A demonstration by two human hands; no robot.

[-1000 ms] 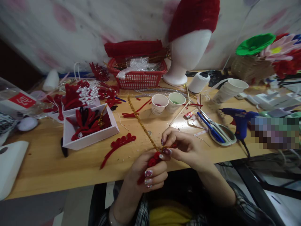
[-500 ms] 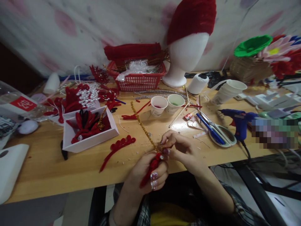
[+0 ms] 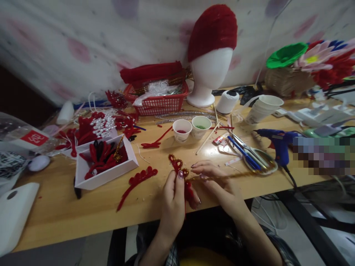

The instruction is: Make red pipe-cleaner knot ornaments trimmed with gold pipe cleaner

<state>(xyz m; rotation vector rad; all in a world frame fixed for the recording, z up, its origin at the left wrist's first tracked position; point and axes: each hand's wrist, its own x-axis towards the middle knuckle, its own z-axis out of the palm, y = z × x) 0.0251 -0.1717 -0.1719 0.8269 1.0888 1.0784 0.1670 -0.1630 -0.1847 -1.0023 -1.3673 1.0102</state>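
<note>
My left hand (image 3: 173, 195) is closed round a red pipe-cleaner ornament (image 3: 189, 194), its thumb pressed on the front. Gold-edged red loops (image 3: 175, 162) stick up above the thumb. From the ornament a gold tinsel pipe cleaner (image 3: 249, 173) runs right, across my right hand (image 3: 222, 181), and its far part is blurred. My right thumb and fingers are around the strand close to the ornament, with the forefinger partly extended. A curved red scalloped piece (image 3: 141, 176) lies on the table left of my hands.
A white box (image 3: 107, 166) of red and black pieces stands left. Two paper cups (image 3: 182, 132) of small beads sit ahead. Scissors (image 3: 260, 157), a blue pen (image 3: 244, 153) and a glue gun (image 3: 279, 142) lie right. Behind are a red basket (image 3: 159, 105) and a foam head (image 3: 210, 70).
The gold pipe cleaner has swung from pointing up and left to stretching right. My left hand has turned, so the gold-edged loops now show on top. The view has shifted slightly.
</note>
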